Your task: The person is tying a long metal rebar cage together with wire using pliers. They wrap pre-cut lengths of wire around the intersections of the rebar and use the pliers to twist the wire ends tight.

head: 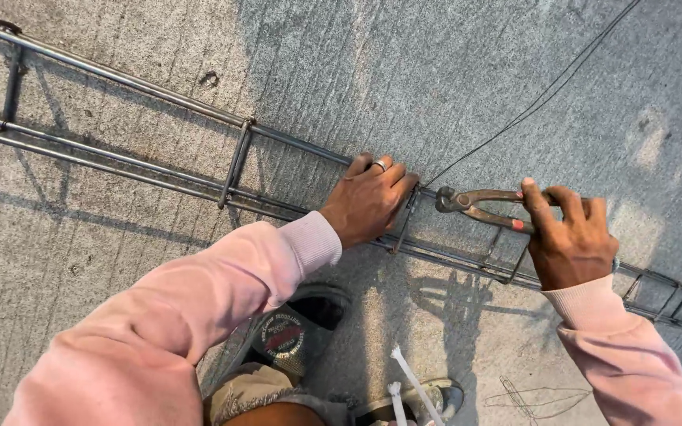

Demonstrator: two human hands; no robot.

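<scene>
A long rebar cage of thin grey steel bars and rectangular ties lies on the concrete floor, running from upper left to lower right. The left hand, a ring on one finger, presses down clenched over the top bar and a tie at mid-length. The right hand is closed around the handles of rusty pincers, whose head sits just beside the left fingertips. A thin dark wire trails from that spot to the upper right. Bare concrete spreads wide above the cage. Below, the person's shoes and pink sleeves crowd close; a scrap of bent wire lies lower right.
</scene>
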